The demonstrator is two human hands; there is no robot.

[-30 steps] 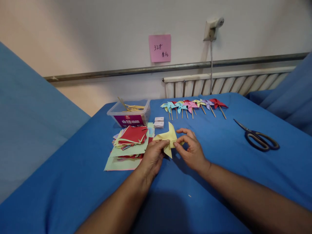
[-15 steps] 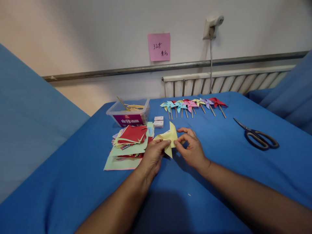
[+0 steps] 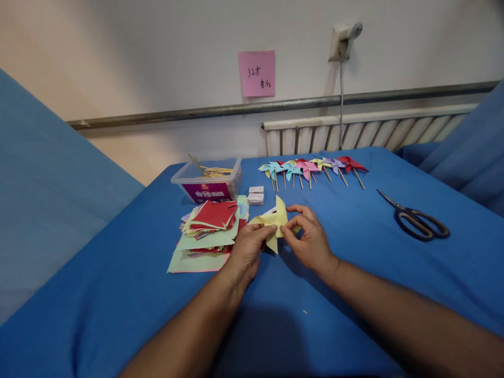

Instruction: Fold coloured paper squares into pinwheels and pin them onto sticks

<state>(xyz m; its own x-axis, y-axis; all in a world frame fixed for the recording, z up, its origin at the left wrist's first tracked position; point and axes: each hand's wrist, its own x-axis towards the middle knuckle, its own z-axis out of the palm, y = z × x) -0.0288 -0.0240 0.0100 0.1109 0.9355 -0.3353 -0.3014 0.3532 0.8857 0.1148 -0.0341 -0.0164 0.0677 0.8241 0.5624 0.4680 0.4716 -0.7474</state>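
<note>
Fingers of our left hand [image 3: 247, 248] and right hand [image 3: 311, 242] pinch a half-folded yellow paper [image 3: 275, 220] at frame centre, over the blue surface [image 3: 354, 252]. Finished pinwheels [image 3: 311, 169] lie above it; a paper stack [image 3: 208, 226] waits at left, so we judge much remains.

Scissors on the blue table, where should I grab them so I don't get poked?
Probably by the black loop handles of the scissors, coming from the near right. They lie flat on the blue table, with the closed blades pointing away to the far left, so the loops sit nearest the right hand and the sharp tip points away from you.
</note>
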